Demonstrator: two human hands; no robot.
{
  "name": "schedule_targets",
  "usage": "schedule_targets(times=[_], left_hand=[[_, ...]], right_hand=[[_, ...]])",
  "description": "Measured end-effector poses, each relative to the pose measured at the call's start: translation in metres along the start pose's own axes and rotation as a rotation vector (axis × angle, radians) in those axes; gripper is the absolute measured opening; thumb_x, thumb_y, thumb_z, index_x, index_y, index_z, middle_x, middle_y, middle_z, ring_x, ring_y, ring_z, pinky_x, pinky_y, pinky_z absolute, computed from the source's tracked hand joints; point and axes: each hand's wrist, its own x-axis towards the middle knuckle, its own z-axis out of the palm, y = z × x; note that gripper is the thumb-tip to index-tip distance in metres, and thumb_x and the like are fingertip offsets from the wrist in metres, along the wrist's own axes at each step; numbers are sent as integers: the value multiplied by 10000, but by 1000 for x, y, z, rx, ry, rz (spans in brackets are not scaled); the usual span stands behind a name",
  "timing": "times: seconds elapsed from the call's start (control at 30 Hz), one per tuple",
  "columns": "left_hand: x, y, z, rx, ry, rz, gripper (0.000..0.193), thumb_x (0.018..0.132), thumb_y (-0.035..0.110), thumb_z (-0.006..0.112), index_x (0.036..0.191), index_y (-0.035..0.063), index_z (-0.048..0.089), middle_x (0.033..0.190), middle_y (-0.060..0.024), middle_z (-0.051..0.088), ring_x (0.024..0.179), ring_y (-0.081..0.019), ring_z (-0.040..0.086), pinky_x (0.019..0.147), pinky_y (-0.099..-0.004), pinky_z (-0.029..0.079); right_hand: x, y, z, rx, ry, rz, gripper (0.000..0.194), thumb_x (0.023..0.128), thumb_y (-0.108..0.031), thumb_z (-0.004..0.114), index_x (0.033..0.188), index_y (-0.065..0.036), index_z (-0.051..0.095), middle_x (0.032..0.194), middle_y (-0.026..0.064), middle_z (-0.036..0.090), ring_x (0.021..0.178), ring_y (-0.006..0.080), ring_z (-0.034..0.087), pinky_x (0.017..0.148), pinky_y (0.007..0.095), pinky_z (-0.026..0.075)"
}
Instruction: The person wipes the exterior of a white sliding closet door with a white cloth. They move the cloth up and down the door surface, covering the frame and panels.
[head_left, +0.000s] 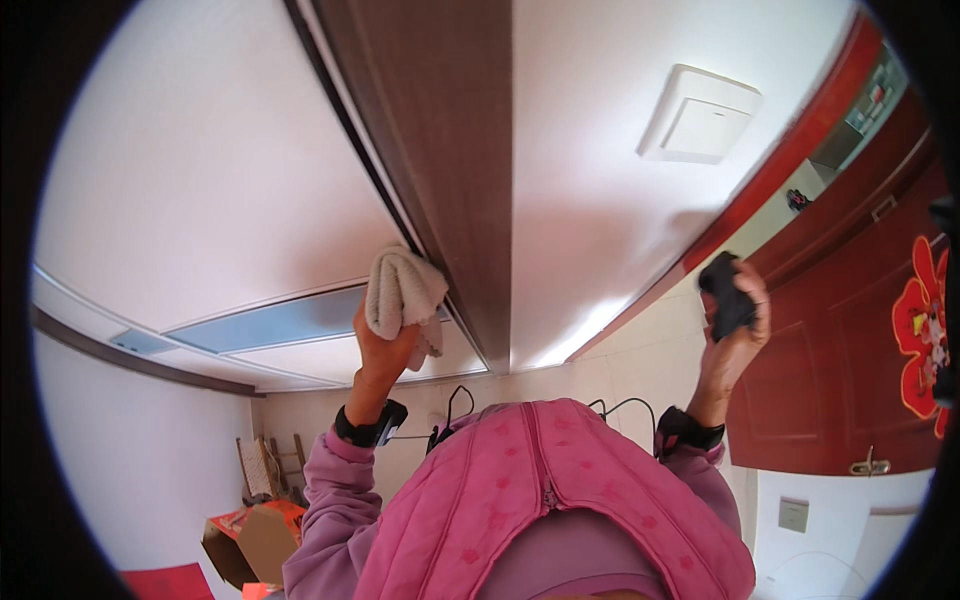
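A folded beige terry cloth (403, 294) is gripped in my left hand (381, 356). The cloth lies against the edge of a white panel (210, 157), where the panel meets a dark brown upright frame (454, 135). A pale blue strip (300, 319) crosses the panel beside this hand. Over on the right, my right hand (742, 337) is raised and holds a bunched black item (724, 300), perhaps cloth; blur hides its exact kind. That hand is apart from the white wall (585, 165) and in front of a dark red door (806, 367).
A light switch (705, 116) is on the wall, beside a red door frame (795, 120). The door carries a red decoration (926, 337) and a metal latch (870, 467). At lower left stands an open cardboard box (270, 544). Black cables (634, 401) hang near my waist.
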Motion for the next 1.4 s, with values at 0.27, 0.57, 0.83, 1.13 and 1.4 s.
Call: schedule_targets(times=[0.27, 0.57, 0.83, 1.13, 1.4], left_hand=[[-3, -6, 0, -11, 2, -76, 509, 756, 69, 706, 1226, -27, 538, 1134, -121, 615, 1014, -201, 591, 876, -338, 489], [0, 0, -1, 87, -48, -210, 486, 768, 86, 727, 1207, -31, 553, 1102, -123, 643, 987, -186, 613, 846, -327, 509], [2, 8, -3, 14, -139, -287, 526, 797, 103, 736, 1256, -30, 518, 1171, -111, 594, 1061, -179, 562, 919, -330, 464], [2, 16, 6, 37, -196, -219, 506, 789, 116, 738, 1229, -23, 530, 1155, -115, 584, 1037, -189, 556, 904, -331, 462], [5, 23, 9, 129, -210, -172, 506, 793, 126, 733, 1230, -23, 527, 1154, -123, 587, 1034, -199, 565, 889, -340, 469]], right_hand=[[65, 13, -10, -8, 292, -74, 272, 937, -11, 529, 1197, -34, 606, 1211, 97, 614, 1114, 203, 584, 998, 306, 448], [68, 56, 20, -198, 244, -52, 413, 980, -224, 575, 1346, -55, 483, 1028, -19, 569, 837, 56, 478, 738, 172, 393], [76, 64, 13, -181, 184, 97, 494, 969, -371, 572, 1310, -23, 491, 1136, 35, 553, 1035, 123, 479, 939, 242, 377], [63, 94, 23, -63, 284, -2, 342, 1009, -261, 514, 1247, -16, 514, 1073, 3, 541, 964, 89, 463, 904, 221, 371], [52, 110, 20, 0, 335, 27, 363, 1015, -245, 495, 1296, -15, 496, 1177, 26, 546, 1062, 108, 466, 978, 236, 341]])
